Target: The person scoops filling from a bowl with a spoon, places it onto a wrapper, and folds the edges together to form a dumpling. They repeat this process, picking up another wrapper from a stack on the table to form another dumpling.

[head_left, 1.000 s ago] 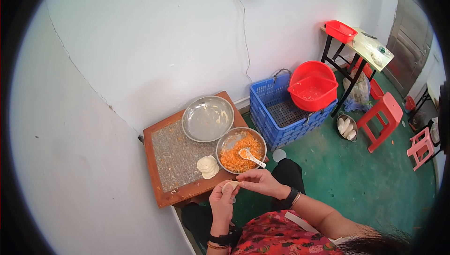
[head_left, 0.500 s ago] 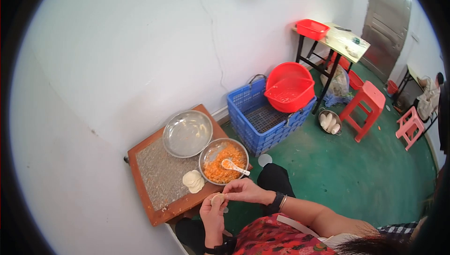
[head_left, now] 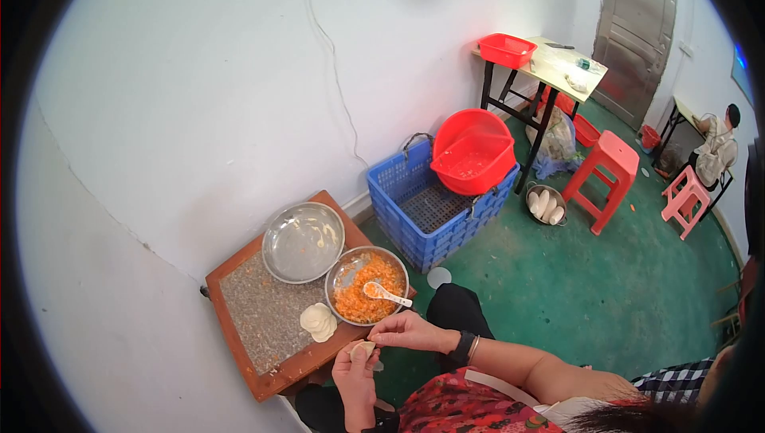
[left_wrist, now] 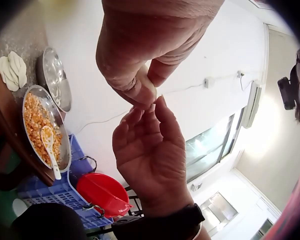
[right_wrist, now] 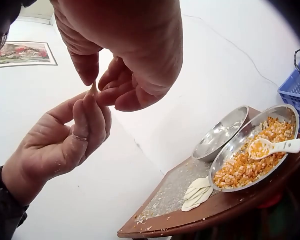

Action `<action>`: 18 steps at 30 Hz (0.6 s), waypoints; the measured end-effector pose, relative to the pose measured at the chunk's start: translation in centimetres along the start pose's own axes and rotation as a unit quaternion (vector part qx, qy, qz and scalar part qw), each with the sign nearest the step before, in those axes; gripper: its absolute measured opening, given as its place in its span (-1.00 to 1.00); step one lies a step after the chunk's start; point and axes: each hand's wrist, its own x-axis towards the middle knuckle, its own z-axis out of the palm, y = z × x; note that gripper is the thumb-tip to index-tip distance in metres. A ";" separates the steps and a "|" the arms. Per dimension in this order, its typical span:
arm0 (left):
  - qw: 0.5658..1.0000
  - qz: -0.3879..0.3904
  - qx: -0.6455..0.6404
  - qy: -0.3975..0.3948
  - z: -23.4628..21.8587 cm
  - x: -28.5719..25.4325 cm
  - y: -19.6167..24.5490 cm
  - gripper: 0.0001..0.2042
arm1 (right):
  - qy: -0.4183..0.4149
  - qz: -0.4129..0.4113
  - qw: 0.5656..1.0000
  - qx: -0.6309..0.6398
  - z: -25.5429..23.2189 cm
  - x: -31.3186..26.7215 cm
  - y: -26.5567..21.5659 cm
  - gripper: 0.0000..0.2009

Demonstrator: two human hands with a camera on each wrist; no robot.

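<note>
Pinching folded dough (head_left: pixel 366 346) with left hand (head_left: pixel 354 379) and, at its edge, right hand (head_left: pixel 413 331), apparently for steadiness; near metal bowl (head_left: pixel 343 276) at twelve o'clock, for easy reach.

Here you are in a plain food-preparation room, home or business unclear: dough rounds (head_left: pixel 319 322) at seven o'clock, a steel bowl (head_left: pixel 343 274) of chopped food at six, white walls (head_left: pixel 199 114), green floor (head_left: pixel 518 297), plastic stool (head_left: pixel 617 148) at three, worktable (head_left: pixel 550 54) and metal door (head_left: pixel 637 27) towards two.
</note>
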 end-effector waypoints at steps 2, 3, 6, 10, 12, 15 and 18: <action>1.000 0.002 0.001 0.000 -0.1 0.0 -0.2 -0.81 | -0.017 -0.010 1.000 -0.022 -0.2 -0.2 0.3 -0.81; 1.000 0.005 0.005 0.000 -0.1 0.0 -0.2 -0.81 | -0.020 -0.005 1.000 -0.018 -0.2 -0.2 0.4 -0.81; 1.000 0.012 0.015 -0.003 0.1 0.0 -0.1 -0.81 | -0.009 -0.010 0.998 -0.057 -0.2 -0.2 0.2 -0.82; 1.000 0.007 0.007 0.006 0.2 -0.2 0.1 -0.81 | -0.002 -0.020 0.998 -0.066 0.2 -0.2 -0.3 -0.82; 1.000 -0.001 -0.003 -0.008 0.3 -0.3 0.4 -0.81 | 0.009 0.002 1.000 -0.010 0.0 -0.2 -0.2 -0.79; 1.000 -0.010 -0.015 -0.020 0.3 -0.3 0.5 -0.82 | 0.008 0.019 1.000 -0.014 -0.3 -0.2 -0.3 -0.79; 1.000 -0.018 -0.013 -0.020 0.2 -0.3 0.5 -0.83 | -0.015 0.013 0.997 -0.069 -0.5 -0.1 -0.6 -0.79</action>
